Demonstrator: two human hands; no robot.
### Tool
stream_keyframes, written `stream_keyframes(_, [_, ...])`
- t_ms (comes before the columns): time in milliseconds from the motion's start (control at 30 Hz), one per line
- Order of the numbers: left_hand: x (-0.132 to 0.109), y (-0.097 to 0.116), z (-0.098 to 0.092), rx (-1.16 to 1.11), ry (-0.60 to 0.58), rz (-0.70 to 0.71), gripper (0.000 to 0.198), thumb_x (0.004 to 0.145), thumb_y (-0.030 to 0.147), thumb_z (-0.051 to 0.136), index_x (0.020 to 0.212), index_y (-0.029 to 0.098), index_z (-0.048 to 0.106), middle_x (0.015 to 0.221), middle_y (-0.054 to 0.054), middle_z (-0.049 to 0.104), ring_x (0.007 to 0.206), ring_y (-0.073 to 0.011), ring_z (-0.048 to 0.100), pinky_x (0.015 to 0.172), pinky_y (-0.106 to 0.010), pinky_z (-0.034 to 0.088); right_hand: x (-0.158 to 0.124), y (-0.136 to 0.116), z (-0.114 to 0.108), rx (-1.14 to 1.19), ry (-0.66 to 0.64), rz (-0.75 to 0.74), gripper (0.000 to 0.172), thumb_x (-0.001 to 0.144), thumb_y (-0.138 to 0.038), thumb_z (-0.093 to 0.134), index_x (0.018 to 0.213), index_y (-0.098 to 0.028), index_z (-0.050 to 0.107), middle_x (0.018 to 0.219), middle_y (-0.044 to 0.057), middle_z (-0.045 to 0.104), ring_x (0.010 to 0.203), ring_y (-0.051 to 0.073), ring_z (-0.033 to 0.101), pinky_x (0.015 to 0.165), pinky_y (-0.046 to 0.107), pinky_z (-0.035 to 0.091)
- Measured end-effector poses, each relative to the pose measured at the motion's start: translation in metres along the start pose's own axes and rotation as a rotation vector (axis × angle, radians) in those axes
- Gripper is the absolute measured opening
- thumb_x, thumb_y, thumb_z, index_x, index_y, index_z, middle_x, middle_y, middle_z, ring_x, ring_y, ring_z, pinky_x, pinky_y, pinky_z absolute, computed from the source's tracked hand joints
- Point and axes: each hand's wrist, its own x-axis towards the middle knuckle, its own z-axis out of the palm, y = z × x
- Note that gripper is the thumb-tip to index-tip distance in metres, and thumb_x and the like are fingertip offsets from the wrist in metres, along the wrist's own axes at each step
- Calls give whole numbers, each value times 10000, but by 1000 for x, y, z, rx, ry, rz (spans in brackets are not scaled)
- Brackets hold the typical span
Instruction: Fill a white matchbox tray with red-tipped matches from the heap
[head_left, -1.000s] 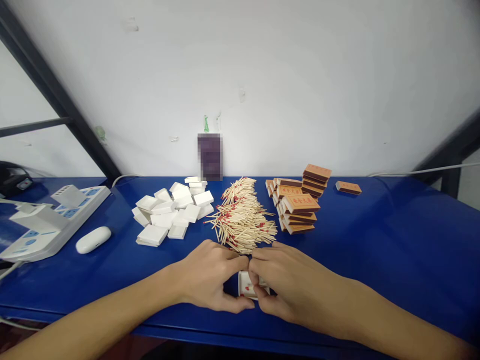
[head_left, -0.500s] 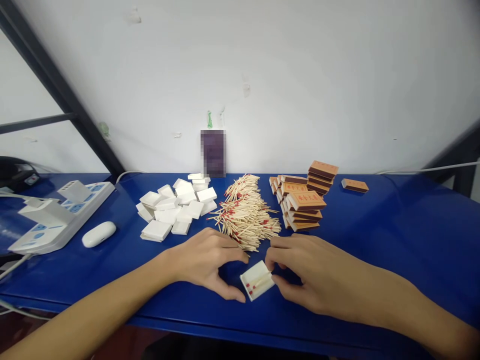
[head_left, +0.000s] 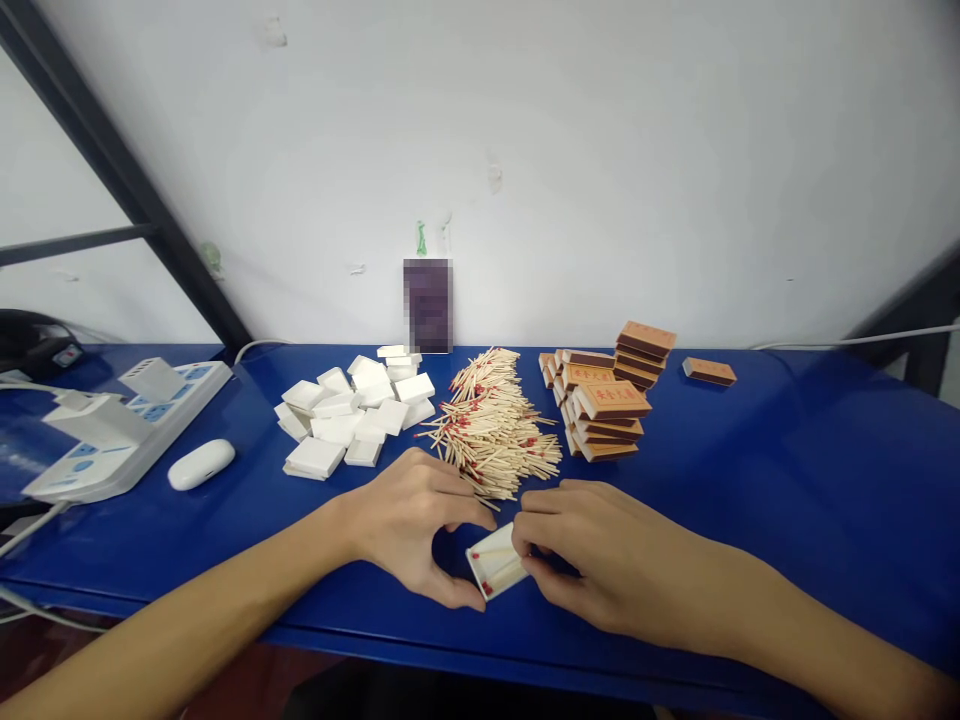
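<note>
A small white matchbox tray lies tilted on the blue table between my hands, with a few red-headed matches inside. My left hand curves around the tray's left end, thumb and index finger apart, the thumb tip by its near corner. My right hand is over the tray's right end, fingertips pinched at the tail of a match and hiding that end. Just beyond is a large heap of loose matches.
White trays are piled left of the heap, orange-brown matchbox sleeves are stacked to its right. One sleeve lies apart. A power strip and a white earbud case are at left. A blurred dark rectangle stands against the wall.
The tray has shifted left, closer to my left hand's thumb. My right hand has moved left and now covers more of its right end. The matches inside lie differently.
</note>
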Motion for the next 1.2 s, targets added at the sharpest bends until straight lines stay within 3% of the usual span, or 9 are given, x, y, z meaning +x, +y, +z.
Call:
stream_keyframes(100, [-3,-2,-1,17,-14,29,362,739,491,602,877,161,658,602,10,581,497,-128,509,448,-291,306,2,4,1,3,37,7,106,897,-151,520,820,-198,575,817,-15,630,701,135,556,611,278,343])
stream_keyframes(200, [-3,-7,-7,117,57,54,246,787,384,554,845,161,641,595,7,557,505,-132,486,470,-295,322,5,7,5,-45,117,41,159,938,-162,462,828,-190,573,834,1,624,695,142,558,600,287,341])
stream_keyframes(267, [-1,-12,-13,210,121,9,150,841,265,520,831,166,632,618,1,572,553,-134,507,530,-293,363,6,7,9,-80,153,47,159,955,-196,453,886,-189,597,871,14,626,721,158,578,609,295,350])
stream_keyframes(367, [1,-17,-19,245,113,-109,140,870,195,495,851,160,629,684,-12,606,627,-136,539,611,-298,407,6,7,14,-91,164,37,167,940,-320,522,968,-192,626,914,26,634,769,188,606,634,306,373])
stream_keyframes(500, [-2,-20,-16,132,78,-173,149,877,176,485,858,156,631,699,-13,620,615,-120,546,585,-259,425,6,6,17,-104,137,35,227,874,-409,614,885,-182,634,874,28,641,760,207,610,643,320,391])
stream_keyframes(600, [-4,-20,-10,64,79,-135,132,869,181,519,864,153,647,695,-11,642,598,-113,565,555,-239,424,7,7,16,-91,161,25,217,933,-378,539,903,-183,628,860,27,639,747,194,602,639,315,395])
stream_keyframes(733, [-4,-20,-5,151,40,-100,136,849,184,543,839,168,678,667,-6,651,602,-130,580,583,-270,404,13,15,20,-195,249,41,173,956,-230,484,898,-188,641,837,32,645,751,194,603,669,320,397])
stream_keyframes(967, [-3,-18,-8,194,3,-143,107,834,224,594,850,180,691,614,28,651,507,-104,508,700,-327,364,20,27,28,-268,274,53,146,940,-219,542,858,-194,660,837,30,668,763,192,613,690,313,397])
stream_keyframes(1200, [-5,-21,-4,177,-37,-146,143,855,261,594,901,175,698,578,22,607,514,-118,502,602,-274,396,23,30,28,-158,263,95,149,911,-191,564,785,-184,643,786,18,649,727,165,585,650,279,372])
